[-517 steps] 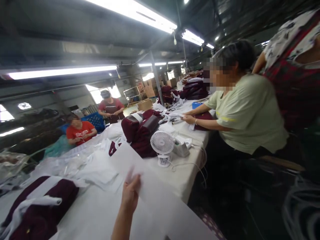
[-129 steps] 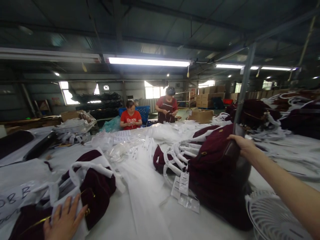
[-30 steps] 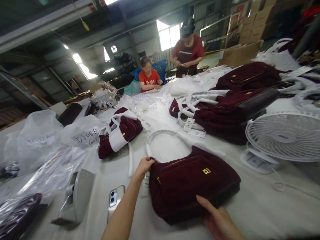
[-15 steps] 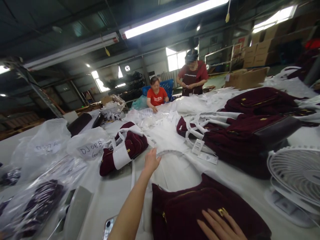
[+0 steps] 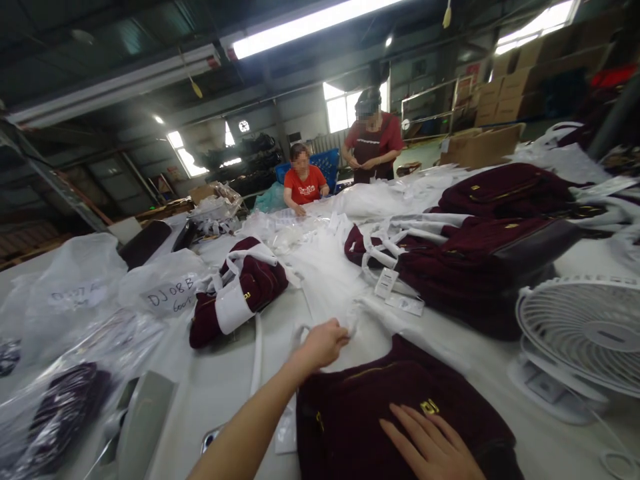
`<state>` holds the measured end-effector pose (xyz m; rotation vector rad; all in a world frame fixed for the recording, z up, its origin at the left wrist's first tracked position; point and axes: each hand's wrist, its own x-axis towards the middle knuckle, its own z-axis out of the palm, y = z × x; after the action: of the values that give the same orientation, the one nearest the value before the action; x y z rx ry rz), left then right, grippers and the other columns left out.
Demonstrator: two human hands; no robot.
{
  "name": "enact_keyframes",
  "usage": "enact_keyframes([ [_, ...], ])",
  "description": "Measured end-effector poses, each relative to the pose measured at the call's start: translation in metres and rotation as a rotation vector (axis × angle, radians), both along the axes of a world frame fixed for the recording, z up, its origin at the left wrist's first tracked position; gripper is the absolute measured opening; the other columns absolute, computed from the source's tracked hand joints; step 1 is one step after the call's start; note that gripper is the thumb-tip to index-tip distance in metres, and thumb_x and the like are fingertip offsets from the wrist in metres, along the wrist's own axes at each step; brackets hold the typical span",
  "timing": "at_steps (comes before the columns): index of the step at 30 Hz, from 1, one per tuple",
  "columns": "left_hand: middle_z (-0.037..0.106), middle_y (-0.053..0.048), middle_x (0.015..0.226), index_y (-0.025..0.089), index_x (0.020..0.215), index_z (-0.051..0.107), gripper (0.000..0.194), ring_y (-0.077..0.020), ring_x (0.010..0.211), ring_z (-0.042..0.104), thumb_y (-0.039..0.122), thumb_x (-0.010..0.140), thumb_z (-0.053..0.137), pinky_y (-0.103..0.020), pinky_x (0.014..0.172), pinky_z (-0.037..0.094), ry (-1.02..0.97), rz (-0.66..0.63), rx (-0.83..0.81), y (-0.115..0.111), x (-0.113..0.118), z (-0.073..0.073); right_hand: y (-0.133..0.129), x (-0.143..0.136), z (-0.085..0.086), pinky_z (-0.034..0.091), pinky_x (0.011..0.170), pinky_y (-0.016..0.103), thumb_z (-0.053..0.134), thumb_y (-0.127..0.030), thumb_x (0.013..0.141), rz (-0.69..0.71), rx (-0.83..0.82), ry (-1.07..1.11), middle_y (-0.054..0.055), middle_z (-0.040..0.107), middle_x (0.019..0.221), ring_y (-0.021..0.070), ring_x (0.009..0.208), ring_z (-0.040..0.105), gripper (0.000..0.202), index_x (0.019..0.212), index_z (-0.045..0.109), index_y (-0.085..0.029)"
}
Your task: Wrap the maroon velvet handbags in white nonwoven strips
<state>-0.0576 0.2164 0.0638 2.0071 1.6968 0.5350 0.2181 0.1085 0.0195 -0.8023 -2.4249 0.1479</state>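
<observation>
1. The maroon fabric bag (image 5: 345, 413) with a gold metal emblem (image 5: 429, 406) lay on the white-covered table (image 5: 215, 380), directly before the person.
2. The left hand (image 5: 324, 344) curled around the bag's white-wrapped handle (image 5: 353, 319), beyond its top edge.
3. The right hand (image 5: 433, 443) rested flat, fingers extended, on the bag's front, beside the emblem.
4. A round white plastic fan (image 5: 607, 333) stood to the bag's right.

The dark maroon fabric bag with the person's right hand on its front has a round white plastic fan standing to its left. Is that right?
No: in the head view, the round white plastic fan stands right of the dark maroon fabric bag. The right hand is on the bag's front.
</observation>
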Motion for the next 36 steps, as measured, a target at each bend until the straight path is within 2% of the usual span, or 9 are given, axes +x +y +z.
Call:
enact_keyframes([
  [3,0.060,-0.011,0.094,0.021,0.079,0.068,0.023,-0.0244,0.084,0.060,0.035,0.089,0.052,-0.036,0.086,0.045,0.000,-0.091,-0.031,-0.044,0.025,-0.008,-0.003,-0.002,0.007,0.044,0.102,0.042,0.071,-0.060,0.076,-0.035,-0.051,-0.022,0.007,0.057,0.138,0.0321,0.117,0.061,0.068,0.137,0.057,-0.034],
  [6,0.058,-0.017,0.104,0.019,0.094,0.070,0.040,-0.0312,0.094,0.058,0.051,0.092,0.046,-0.044,0.090,0.044,0.029,-0.107,-0.034,-0.065,0.037,-0.012,-0.004,-0.004,0.008,0.044,0.101,0.044,0.069,-0.061,0.077,-0.050,-0.061,-0.063,0.007,0.057,0.137,0.0329,0.118,0.061,0.067,0.137,0.057,-0.033],
  [10,0.057,-0.022,0.112,0.016,0.105,0.070,0.053,-0.0396,0.109,0.052,0.060,0.090,0.043,-0.053,0.097,0.040,0.122,-0.054,0.020,-0.059,0.040,-0.011,-0.004,-0.007,0.008,0.046,0.097,0.045,0.066,-0.063,0.079,-0.065,0.016,-0.090,0.008,0.059,0.136,0.0338,0.114,0.063,0.065,0.135,0.059,-0.031],
  [14,0.063,-0.017,0.092,0.017,0.095,0.070,0.037,-0.0325,0.093,0.061,0.037,0.095,0.039,-0.045,0.088,0.044,0.148,0.022,-0.004,-0.040,0.043,-0.013,-0.005,-0.006,0.008,0.045,0.097,0.044,0.067,-0.061,0.078,-0.056,0.044,-0.094,0.008,0.058,0.137,0.0337,0.114,0.063,0.066,0.137,0.059,-0.031],
  [17,0.065,-0.014,0.082,0.019,0.090,0.070,0.028,-0.0293,0.084,0.063,0.020,0.091,0.042,-0.042,0.082,0.046,0.166,0.047,-0.036,-0.030,0.045,-0.016,-0.005,-0.001,0.008,0.041,0.102,0.045,0.078,-0.060,0.066,0.021,0.034,-0.115,0.008,0.051,0.144,0.0352,0.120,0.059,0.090,0.145,0.048,-0.032],
  [21,0.068,-0.016,0.086,0.020,0.082,0.072,0.021,-0.0330,0.095,0.063,0.010,0.079,0.053,-0.047,0.091,0.043,0.229,-0.002,-0.045,-0.028,0.041,-0.012,-0.004,0.006,0.004,0.035,0.106,0.045,0.086,-0.062,0.050,0.122,0.082,-0.162,0.010,0.046,0.149,0.0366,0.125,0.054,0.117,0.152,0.037,-0.030],
  [26,0.069,-0.016,0.103,0.017,0.083,0.073,0.023,-0.0328,0.107,0.060,0.008,0.076,0.053,-0.046,0.098,0.043,0.303,-0.088,-0.052,-0.040,0.031,0.003,-0.004,0.003,0.000,0.031,0.105,0.045,0.083,-0.069,0.047,0.098,0.211,-0.128,0.012,0.047,0.148,0.0361,0.122,0.054,0.120,0.151,0.040,-0.026],
  [32,0.071,-0.017,0.105,0.012,0.118,0.063,0.052,-0.0310,0.097,0.066,0.046,0.098,0.029,-0.045,0.088,0.051,0.332,-0.117,-0.140,-0.060,0.031,0.009,-0.005,-0.003,0.003,0.025,0.106,0.045,0.078,-0.062,0.055,0.081,0.263,-0.148,0.013,0.047,0.147,0.0345,0.122,0.051,0.106,0.148,0.044,-0.023],
  [36,0.067,-0.020,0.116,0.011,0.112,0.067,0.062,-0.0346,0.113,0.060,0.055,0.097,0.027,-0.052,0.107,0.038,0.364,-0.102,-0.144,-0.066,0.045,0.010,-0.005,-0.005,0.005,0.025,0.106,0.045,0.076,-0.058,0.058,0.080,0.250,-0.146,0.013,0.048,0.145,0.0339,0.122,0.051,0.099,0.146,0.046,-0.022],
])
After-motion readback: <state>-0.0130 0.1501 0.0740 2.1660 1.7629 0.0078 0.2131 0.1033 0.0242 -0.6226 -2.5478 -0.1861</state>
